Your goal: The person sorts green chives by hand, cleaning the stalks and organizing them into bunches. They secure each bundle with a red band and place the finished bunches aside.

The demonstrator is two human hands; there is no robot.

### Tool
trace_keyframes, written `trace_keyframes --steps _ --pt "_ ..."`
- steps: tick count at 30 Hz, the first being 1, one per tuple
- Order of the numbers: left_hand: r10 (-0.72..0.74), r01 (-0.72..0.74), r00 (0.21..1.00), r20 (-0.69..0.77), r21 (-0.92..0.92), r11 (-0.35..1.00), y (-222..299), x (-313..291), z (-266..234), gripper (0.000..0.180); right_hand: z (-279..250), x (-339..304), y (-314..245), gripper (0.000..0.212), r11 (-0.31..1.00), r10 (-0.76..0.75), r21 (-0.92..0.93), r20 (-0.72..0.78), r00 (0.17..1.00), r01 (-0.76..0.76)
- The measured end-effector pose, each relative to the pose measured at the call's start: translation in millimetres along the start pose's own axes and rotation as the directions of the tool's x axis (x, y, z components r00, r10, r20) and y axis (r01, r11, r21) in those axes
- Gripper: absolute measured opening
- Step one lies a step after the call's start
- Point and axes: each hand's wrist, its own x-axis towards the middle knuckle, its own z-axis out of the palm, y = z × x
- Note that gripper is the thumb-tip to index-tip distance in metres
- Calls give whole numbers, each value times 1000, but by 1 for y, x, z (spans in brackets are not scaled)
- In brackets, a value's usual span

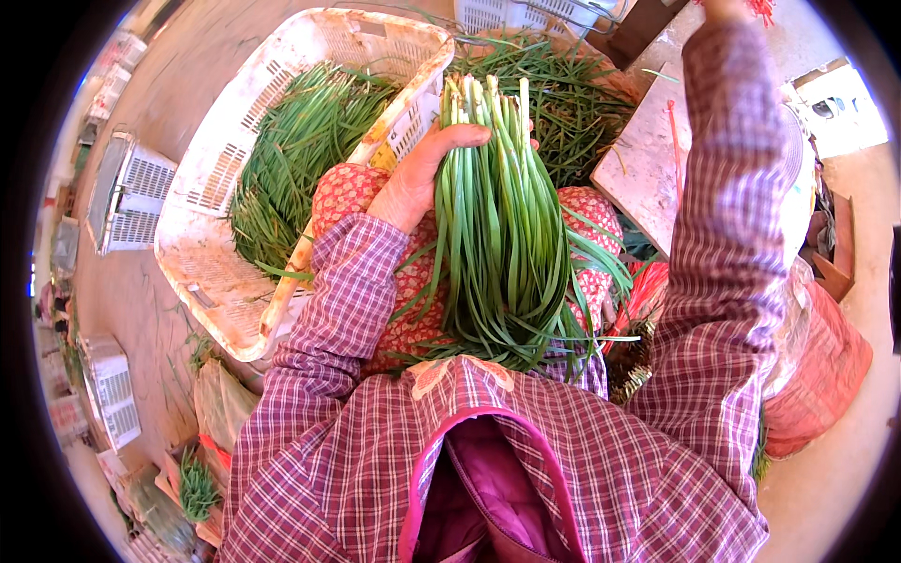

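Observation:
My left hand [422, 174] is closed round a thick bunch of garlic chives [497, 235] near its pale cut ends. The stem ends point away from me, and the long green leaves hang down over my lap, where I wear red flowered cloth [399, 310]. My right arm stretches far forward. At the upper edge of the picture only part of my right hand [727, 9] shows, beside some red string [763, 9]. Its fingers are cut off by the edge, so their grip is hidden.
A dirty white plastic basket [211, 272] with loose chives [305, 141] stands at my left. More chives [563, 94] lie heaped ahead. A pale board [648, 155] with a red string is at the right, near a red sack [821, 357]. Other crates [141, 197] stand at the far left.

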Motion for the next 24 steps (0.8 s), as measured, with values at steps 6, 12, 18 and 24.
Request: trace_keyframes --steps 6,12,18,24 --pt "70 -71 997 19 67 995 -4 -5 9 54 64 -138 30 59 977 -206 153 482 852 150" --pt "168 -167 971 -171 18 986 -12 -21 -19 57 101 -146 6 41 885 -414 220 772 481 410" --pt "138 -134 986 -88 49 990 -11 -21 -16 58 108 -158 0 36 850 -400 139 798 451 508" --pt "3 44 976 -219 210 977 0 -12 21 44 107 -150 12 43 859 -479 308 764 431 409"
